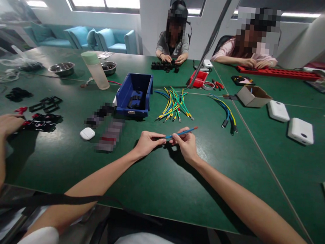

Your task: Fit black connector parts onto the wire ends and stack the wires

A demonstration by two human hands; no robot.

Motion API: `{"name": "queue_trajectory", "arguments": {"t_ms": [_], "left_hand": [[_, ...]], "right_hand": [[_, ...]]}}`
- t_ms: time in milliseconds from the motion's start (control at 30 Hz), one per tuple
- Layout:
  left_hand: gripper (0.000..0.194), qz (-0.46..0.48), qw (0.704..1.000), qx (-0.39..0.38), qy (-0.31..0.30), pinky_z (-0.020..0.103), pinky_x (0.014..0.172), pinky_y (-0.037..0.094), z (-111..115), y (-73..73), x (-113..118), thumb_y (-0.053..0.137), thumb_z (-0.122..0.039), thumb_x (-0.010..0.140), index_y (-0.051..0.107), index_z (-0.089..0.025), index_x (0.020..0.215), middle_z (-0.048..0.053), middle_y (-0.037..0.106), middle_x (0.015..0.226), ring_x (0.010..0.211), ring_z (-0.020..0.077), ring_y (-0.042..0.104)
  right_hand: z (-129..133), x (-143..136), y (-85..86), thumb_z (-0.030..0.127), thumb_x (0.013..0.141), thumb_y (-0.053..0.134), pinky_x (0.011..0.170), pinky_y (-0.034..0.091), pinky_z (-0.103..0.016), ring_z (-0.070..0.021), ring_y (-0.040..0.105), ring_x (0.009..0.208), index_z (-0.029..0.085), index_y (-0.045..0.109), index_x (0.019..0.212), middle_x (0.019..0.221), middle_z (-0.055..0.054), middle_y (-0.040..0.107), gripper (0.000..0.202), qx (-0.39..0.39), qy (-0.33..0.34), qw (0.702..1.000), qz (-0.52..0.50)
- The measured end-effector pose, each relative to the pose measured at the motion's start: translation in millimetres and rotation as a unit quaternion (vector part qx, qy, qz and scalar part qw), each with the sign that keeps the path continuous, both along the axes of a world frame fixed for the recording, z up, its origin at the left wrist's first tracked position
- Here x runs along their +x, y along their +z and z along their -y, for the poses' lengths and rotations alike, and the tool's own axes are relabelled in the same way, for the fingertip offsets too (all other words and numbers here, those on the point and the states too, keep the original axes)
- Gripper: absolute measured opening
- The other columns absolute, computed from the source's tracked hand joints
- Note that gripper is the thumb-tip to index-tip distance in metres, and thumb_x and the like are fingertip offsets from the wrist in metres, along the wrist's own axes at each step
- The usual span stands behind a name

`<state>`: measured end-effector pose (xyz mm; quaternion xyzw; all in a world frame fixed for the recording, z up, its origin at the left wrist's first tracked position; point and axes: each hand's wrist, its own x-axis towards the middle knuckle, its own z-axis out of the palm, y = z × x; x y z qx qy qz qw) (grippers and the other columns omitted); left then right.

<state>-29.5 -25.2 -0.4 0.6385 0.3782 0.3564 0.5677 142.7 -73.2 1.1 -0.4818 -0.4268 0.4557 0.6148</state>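
Observation:
My left hand (148, 143) pinches one end of a short blue wire (183, 132) between thumb and fingertips. My right hand (187, 144) is closed round the same wire, its thumb on top. The wire slants up to the right past my fingers and ends in a reddish tip; the end at my left fingertips is mostly hidden. Beyond my hands lies a loose bundle of yellow, green and blue wires (173, 104) with metal lugs. Farther right is a smaller bunch of blue and yellow wires (228, 113) with dark ends.
A blue bin (133, 106) holding black parts stands behind my left hand. A white earbud case (87, 133) and a frosted bottle (96, 72) are to the left. At the left edge a co-worker's hand (5, 124) is near black parts. White boxes (301, 131) sit right.

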Motion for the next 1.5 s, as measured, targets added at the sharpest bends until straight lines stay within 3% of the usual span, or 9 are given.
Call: {"name": "queue_trajectory", "arguments": {"t_ms": [100,200,433,733,1033,1333,1500], "left_hand": [[0.039,0.003,0.999,0.036,0.037,0.036,0.078,0.056,2.9,-0.4,5.4,0.077,-0.036,0.068,0.073,-0.013,0.098,0.011,0.073,0.094,0.083,0.0237,0.069],[0.041,0.047,0.999,0.000,0.027,0.035,0.078,0.056,2.8,-0.4,8.7,0.076,-0.035,0.070,0.070,-0.011,0.104,0.012,0.072,0.094,0.082,0.0229,0.070],[0.039,0.052,0.998,-0.039,-0.018,0.034,0.077,0.055,1.4,-1.7,4.7,0.074,-0.033,0.072,0.069,-0.009,0.103,0.012,0.073,0.086,0.079,0.0222,0.070],[0.036,-0.021,0.998,0.058,0.031,0.033,0.073,0.054,3.4,-5.2,2.7,0.075,-0.038,0.070,0.074,-0.015,0.098,0.010,0.073,0.091,0.080,0.0224,0.068],[0.043,0.035,0.998,-0.046,-0.004,0.035,0.076,0.055,1.8,-0.6,3.1,0.076,-0.038,0.070,0.071,-0.010,0.103,0.012,0.073,0.085,0.078,0.0223,0.069],[0.024,-0.048,0.988,0.140,0.038,0.036,0.079,0.055,7.3,1.5,1.5,0.072,-0.035,0.074,0.075,-0.019,0.092,0.009,0.073,0.093,0.082,0.0241,0.069],[0.035,-0.030,0.998,0.055,0.005,0.036,0.077,0.055,5.8,0.9,2.6,0.074,-0.037,0.072,0.073,-0.015,0.100,0.010,0.073,0.092,0.081,0.0243,0.069]], "right_hand": [[-4.7,-0.2,-1.9,0.041,0.071,0.073,0.054,0.053,-0.029,-0.0174,0.064,0.056,0.023,0.043,0.085,0.062,0.003,0.060,0.038,-0.023,-0.058,0.997,-0.038],[-7.4,0.0,-5.5,0.041,0.070,0.074,0.054,0.053,-0.029,-0.0169,0.063,0.055,0.023,0.042,0.086,0.061,0.004,0.059,0.040,-0.032,-0.095,0.993,-0.067],[-6.1,5.0,-8.7,0.040,0.069,0.076,0.060,0.055,-0.029,-0.0165,0.066,0.060,0.023,0.043,0.091,0.069,0.004,0.062,0.043,-0.020,-0.047,0.996,-0.073],[-6.4,5.2,-4.3,0.045,0.066,0.079,0.054,0.054,-0.027,-0.0173,0.066,0.056,0.022,0.043,0.089,0.064,0.002,0.065,0.048,-0.047,-0.028,0.996,-0.066],[-6.6,7.9,-4.9,0.045,0.066,0.079,0.061,0.057,-0.028,-0.0178,0.068,0.063,0.022,0.045,0.089,0.068,0.000,0.067,0.047,-0.036,0.007,0.997,-0.068],[-4.6,6.1,-4.9,0.045,0.070,0.075,0.057,0.056,-0.028,-0.0184,0.068,0.060,0.020,0.046,0.085,0.064,0.000,0.065,0.041,-0.027,0.020,0.999,-0.033],[-3.8,4.6,-4.5,0.045,0.069,0.075,0.060,0.057,-0.030,-0.0189,0.068,0.062,0.021,0.045,0.084,0.066,0.000,0.066,0.042,-0.026,0.023,0.999,-0.037]]}}
